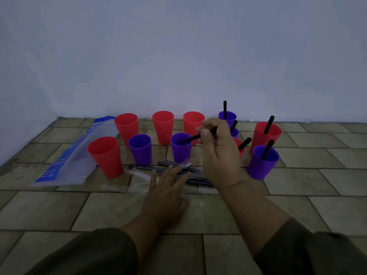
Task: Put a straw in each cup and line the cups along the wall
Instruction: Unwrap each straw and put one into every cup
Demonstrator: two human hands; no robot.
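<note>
The blue bag's (59, 165) white print is too blurred to read; your right hand (218, 149) pinches a black straw (190, 138) slanting into a purple cup (181, 152), your left hand (168, 193) lies straight-fingered on the clear wrapper (137, 176).

1. Four red cups (163, 127) stand upright and empty at the left, three in a back row and one nearer.
2. An empty purple cup (140, 149) stands among them.
3. A black straw (191, 138) slants into the middle purple cup (181, 150), its top pinched by the right hand (217, 147).
4. Five cups on the right (262, 165), red and purple, each hold a straw.
5. Loose straws (195, 176) lie flat in front.
</note>
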